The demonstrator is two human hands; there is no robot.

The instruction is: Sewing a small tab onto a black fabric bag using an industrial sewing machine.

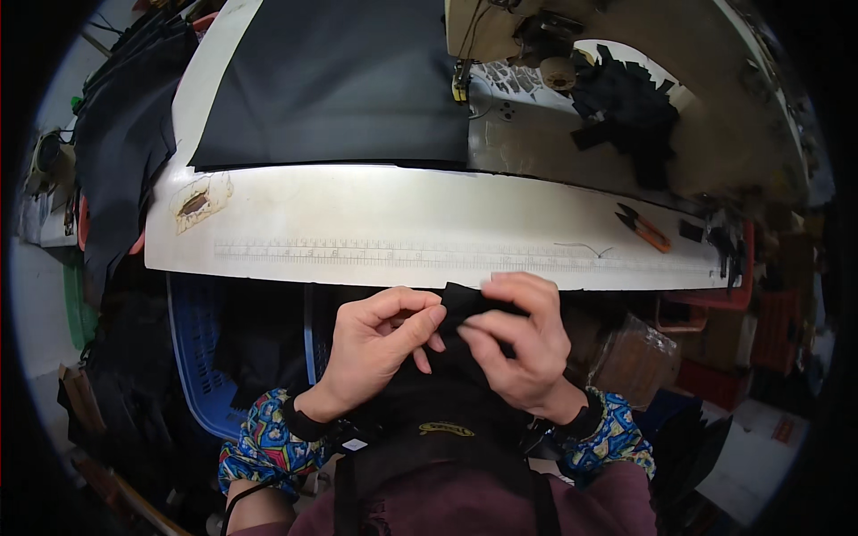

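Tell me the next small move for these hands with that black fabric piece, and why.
Probably lift the black fabric piece forward onto the white sewing table. Both the left hand and the right hand pinch it in the air just short of the table's near edge, over the lap, with bare surface directly ahead.

Pretty uneven light here. The white surface (402,237) catches the most of it, with a soft sheen along its middle, so the light seems to come from above. Everything below its front edge sits in deep shadow, and the black fabric (460,308) between the hands loses nearly all detail. The sewing machine (500,31) area looks warm and dimmer. Heavy fisheye bend curves the surface edge, and the corners go fully black. The centre's reasonably sharp; the rim gets soft and murky.
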